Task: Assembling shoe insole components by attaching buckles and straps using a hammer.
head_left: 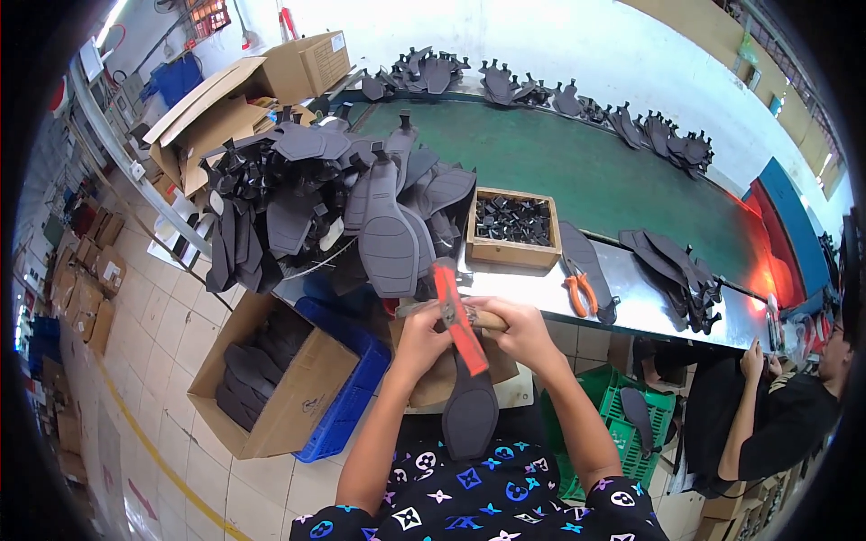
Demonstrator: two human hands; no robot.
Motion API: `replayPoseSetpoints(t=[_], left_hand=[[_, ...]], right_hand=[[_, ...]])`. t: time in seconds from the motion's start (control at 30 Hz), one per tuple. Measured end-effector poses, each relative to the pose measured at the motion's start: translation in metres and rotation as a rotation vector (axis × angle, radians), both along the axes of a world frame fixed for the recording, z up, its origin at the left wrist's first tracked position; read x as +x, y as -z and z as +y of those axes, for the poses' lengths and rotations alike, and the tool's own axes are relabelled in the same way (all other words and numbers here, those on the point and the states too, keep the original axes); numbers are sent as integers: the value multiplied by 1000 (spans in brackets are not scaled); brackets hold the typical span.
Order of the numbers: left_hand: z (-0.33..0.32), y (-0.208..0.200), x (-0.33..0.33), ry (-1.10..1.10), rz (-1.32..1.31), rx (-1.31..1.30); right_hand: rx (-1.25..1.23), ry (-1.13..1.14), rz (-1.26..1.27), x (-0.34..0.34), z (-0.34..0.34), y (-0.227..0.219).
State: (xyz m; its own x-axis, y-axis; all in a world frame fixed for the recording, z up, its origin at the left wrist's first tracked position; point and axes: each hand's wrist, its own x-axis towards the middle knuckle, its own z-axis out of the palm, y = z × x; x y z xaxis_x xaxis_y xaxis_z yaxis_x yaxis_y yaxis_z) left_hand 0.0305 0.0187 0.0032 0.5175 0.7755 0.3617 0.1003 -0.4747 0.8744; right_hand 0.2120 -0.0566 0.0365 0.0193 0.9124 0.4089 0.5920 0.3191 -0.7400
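Note:
In front of my body, my right hand is wrapped round the wooden handle of a hammer with a red head. The hammer head crosses over a dark shoe sole, whose broad end points toward me. Close to the hammer head, on its left, my left hand is closed. The hammer hides what those fingers hold, and also the narrow end of the sole. A wooden box of small black pieces stands beyond my hands. Orange-handled pliers lie to its right on the metal table edge.
Piled dark soles rise at the left of the green conveyor belt. Below, an opened carton of soles rests against a blue crate. At right are a green basket, more soles and another person.

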Motion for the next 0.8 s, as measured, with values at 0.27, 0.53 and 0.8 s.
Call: replayPoseSetpoints(t=[0.27, 0.53, 0.8], left_hand=[[5, -3, -3, 59, -3, -172], [2, -13, -4, 96, -32, -399], [6, -12, -2, 150, -3, -441]], right_hand=[[-34, 23, -297, -2, -12, -35], [-57, 92, 95, -25, -81, -65], [-47, 127, -107, -27, -94, -61]])
